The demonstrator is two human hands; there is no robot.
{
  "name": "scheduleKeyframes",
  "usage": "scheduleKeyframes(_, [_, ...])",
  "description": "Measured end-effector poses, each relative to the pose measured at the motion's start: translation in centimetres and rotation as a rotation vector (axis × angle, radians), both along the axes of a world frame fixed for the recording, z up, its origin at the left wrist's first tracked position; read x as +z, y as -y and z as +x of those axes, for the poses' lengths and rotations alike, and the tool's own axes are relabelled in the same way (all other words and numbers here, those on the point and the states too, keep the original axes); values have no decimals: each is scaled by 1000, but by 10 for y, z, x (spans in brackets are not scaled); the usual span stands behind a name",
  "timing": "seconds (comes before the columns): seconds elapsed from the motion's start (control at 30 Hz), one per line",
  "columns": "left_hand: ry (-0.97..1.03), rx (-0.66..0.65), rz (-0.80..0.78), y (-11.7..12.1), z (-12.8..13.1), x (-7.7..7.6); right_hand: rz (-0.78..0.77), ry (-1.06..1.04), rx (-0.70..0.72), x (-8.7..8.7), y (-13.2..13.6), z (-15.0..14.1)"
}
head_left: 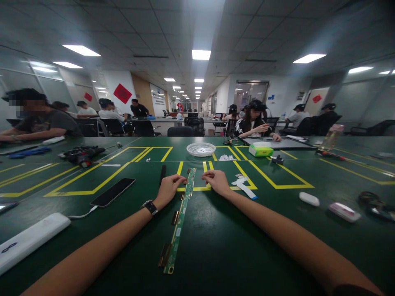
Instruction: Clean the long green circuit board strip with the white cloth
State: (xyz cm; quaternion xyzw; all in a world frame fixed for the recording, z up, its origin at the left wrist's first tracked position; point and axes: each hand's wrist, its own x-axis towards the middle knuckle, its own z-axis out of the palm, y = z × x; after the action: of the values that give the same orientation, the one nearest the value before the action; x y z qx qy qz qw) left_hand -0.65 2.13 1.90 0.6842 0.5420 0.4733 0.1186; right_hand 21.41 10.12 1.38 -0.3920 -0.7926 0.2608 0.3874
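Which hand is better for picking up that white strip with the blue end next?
Probably the right hand: the white strip lies on its side of the circuit board, close by. The left hand is across the board, farther away.

On the flat green table (231, 246), the long narrow green circuit board (180, 230) lies before me, its far end between my left hand (169, 190) and my right hand (217, 181). The round white plastic basket (200, 150) sits behind it. The flat black rectangular phone (113, 192) lies left of my left hand; the flat white ribbon cable (246, 188), just right of my right hand.
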Motion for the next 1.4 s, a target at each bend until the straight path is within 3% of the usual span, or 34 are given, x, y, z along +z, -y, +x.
scheduleKeyframes(0.2, [1,13,3,1,2,0,190,339,42,13,11,54])
scheduleKeyframes(0.33, [-10,12,-6,1,3,-1,312,484,77,12,25,75])
scheduleKeyframes(0.57, [-44,4,-9,2,3,0,404,591,67,3,34,83])
scheduleKeyframes(0.8, [-62,-11,-20,3,4,2,582,776,25,12,46,81])
scheduleKeyframes(1.1, [-91,-33,-29,1,3,-1,526,869,172,18,48,90])
scheduleKeyframes(1.4, [-115,-35,-54,3,4,0,527,813,25,20,63,98])
